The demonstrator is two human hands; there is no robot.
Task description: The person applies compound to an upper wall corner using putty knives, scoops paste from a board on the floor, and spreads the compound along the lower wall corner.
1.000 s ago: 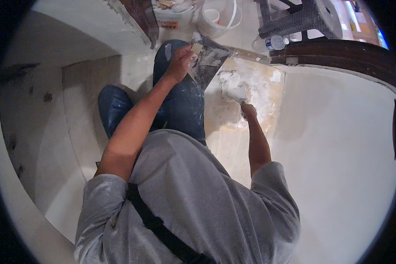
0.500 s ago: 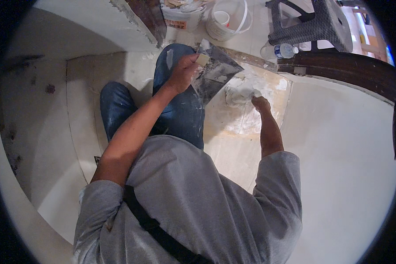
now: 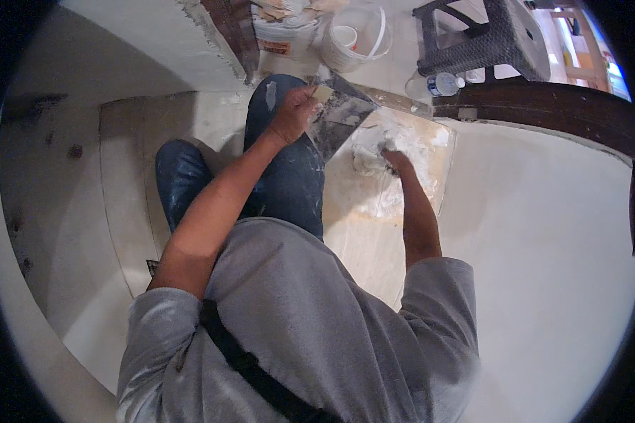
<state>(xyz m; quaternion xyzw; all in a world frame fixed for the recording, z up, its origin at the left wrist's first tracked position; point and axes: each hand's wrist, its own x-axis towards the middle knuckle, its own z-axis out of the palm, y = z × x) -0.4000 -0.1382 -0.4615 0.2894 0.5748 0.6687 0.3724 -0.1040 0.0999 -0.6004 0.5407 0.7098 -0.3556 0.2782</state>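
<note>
My left hand [image 3: 293, 116] is closed on the pale handle of a wide putty knife [image 3: 342, 113]. Its broad dark blade, smeared with white, slants over my knee and the edge of a board. To the right, my right hand [image 3: 398, 162] is down at a mound of wet white plaster [image 3: 368, 156] on the pale wooden board [image 3: 374, 201]. The fingers there are curled, and what they grip is hidden by the hand and the plaster.
A clear bucket [image 3: 339, 56] with a white cup inside stands ahead, beside a filled white sack or tub [image 3: 286, 35]. A plastic bottle [image 3: 437, 84] lies by a dark stool [image 3: 487, 46]. A dark wooden sill [image 3: 536, 113] runs at right; a white wall edge [image 3: 215, 42] juts in at left.
My right hand has moved left and slightly up, deeper into the plaster. The left hand still holds the putty knife in nearly the same pose. The whole view has shifted a little.
</note>
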